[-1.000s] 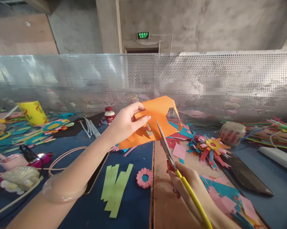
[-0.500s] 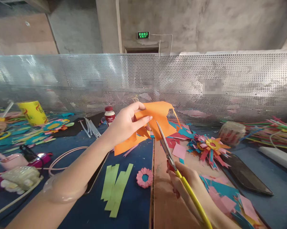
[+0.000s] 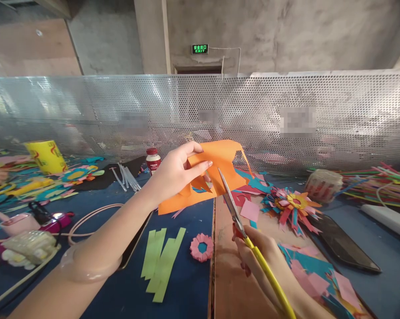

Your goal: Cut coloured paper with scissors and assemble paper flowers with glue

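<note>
My left hand [image 3: 175, 175] pinches a sheet of orange paper [image 3: 220, 164] with several cut-outs and holds it up above the table. Lower down, my right hand [image 3: 263, 261] grips yellow-handled scissors [image 3: 235, 212]. Their blades point up and touch the lower edge of the orange paper. A pale bangle [image 3: 87, 266] sits on my left wrist.
Green paper strips [image 3: 162, 261] and a small pink paper ring [image 3: 201, 247] lie on the blue table below. A paper flower [image 3: 291, 206], pink and blue scraps, a dark phone [image 3: 343, 241], a tape roll [image 3: 321, 185], a small bottle [image 3: 152, 159] and a perforated metal screen [image 3: 286, 110] surround the spot.
The lower part of the orange paper has dropped and swung a little to the left between frames. Both hands and the scissors have stayed nearly still.
</note>
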`<control>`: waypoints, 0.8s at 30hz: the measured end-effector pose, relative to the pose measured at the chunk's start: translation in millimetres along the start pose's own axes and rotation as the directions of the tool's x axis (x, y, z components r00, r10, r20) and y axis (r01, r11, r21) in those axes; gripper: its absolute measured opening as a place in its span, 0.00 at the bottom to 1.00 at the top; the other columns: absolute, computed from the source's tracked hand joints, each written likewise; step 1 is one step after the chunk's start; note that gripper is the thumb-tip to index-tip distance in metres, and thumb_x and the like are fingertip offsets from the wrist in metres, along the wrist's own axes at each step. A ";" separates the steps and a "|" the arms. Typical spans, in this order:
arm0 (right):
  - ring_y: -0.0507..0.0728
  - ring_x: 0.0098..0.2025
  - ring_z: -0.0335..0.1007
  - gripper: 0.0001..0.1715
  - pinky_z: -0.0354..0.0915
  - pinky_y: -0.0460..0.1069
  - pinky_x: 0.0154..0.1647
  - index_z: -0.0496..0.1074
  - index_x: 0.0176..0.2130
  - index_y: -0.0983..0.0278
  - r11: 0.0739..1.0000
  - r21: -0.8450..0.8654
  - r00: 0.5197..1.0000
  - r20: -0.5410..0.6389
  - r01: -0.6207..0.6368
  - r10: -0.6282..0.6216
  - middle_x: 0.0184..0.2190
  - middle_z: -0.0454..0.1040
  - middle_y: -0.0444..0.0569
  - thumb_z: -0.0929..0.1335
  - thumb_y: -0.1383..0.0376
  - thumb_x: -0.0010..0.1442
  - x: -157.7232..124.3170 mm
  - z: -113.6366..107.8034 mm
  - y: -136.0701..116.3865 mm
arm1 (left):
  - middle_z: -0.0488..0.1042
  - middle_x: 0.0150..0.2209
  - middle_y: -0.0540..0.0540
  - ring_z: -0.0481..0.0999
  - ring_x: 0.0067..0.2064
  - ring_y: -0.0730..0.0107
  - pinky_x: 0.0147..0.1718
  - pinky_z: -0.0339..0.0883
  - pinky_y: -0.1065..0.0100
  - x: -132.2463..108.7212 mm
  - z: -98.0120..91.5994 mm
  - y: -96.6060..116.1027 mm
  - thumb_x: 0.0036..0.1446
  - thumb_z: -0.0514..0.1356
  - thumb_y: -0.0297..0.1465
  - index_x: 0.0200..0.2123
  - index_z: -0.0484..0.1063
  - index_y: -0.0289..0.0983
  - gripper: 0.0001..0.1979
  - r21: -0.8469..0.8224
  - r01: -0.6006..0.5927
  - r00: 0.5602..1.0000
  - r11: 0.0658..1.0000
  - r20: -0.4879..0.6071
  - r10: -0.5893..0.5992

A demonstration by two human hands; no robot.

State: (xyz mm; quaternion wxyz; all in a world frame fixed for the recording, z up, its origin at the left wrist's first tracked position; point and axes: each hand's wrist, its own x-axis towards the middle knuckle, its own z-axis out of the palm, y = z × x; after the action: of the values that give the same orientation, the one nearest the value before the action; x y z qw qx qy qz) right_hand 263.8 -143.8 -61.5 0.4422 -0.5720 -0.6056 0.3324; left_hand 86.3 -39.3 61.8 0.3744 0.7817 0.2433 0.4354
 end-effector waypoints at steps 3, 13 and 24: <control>0.49 0.20 0.57 0.12 0.57 0.44 0.21 0.63 0.28 0.63 1.000 -0.003 1.000 0.000 -0.008 0.008 0.19 0.56 0.38 0.59 0.59 0.57 0.0 0.4 -1.3 | 0.76 0.24 0.54 0.80 0.27 0.64 0.28 0.75 0.65 0.2 -0.2 -0.5 0.55 0.59 0.33 0.35 0.61 0.40 0.09 0.015 -0.001 1.000 1.000 -0.003 0.001; 0.49 0.21 0.56 0.11 0.57 0.43 0.21 0.63 0.27 0.63 1.000 0.015 1.000 0.002 -0.001 0.001 0.20 0.54 0.38 0.60 0.60 0.56 0.9 0.7 1.0 | 0.75 0.32 0.52 0.79 0.29 0.67 0.31 0.75 0.67 -0.5 1.8 0.2 0.54 0.60 0.31 0.34 0.61 0.39 0.08 0.031 -0.036 0.998 0.999 -0.042 0.037; 0.48 0.21 0.56 0.10 0.57 0.43 0.22 0.63 0.27 0.63 1.000 0.025 1.000 0.005 -0.006 0.006 0.21 0.54 0.38 0.60 0.60 0.56 0.5 0.2 1.7 | 0.73 0.30 0.53 0.79 0.29 0.68 0.28 0.77 0.67 -1.0 3.7 -0.3 0.55 0.60 0.31 0.33 0.60 0.40 0.08 -0.006 -0.031 0.999 1.000 -0.021 0.031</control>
State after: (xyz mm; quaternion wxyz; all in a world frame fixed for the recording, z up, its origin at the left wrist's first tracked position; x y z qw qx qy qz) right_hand 264.3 -143.1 -63.1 0.4469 -0.5673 -0.6009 0.3425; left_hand 89.0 -41.2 59.8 0.3676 0.7795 0.2338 0.4502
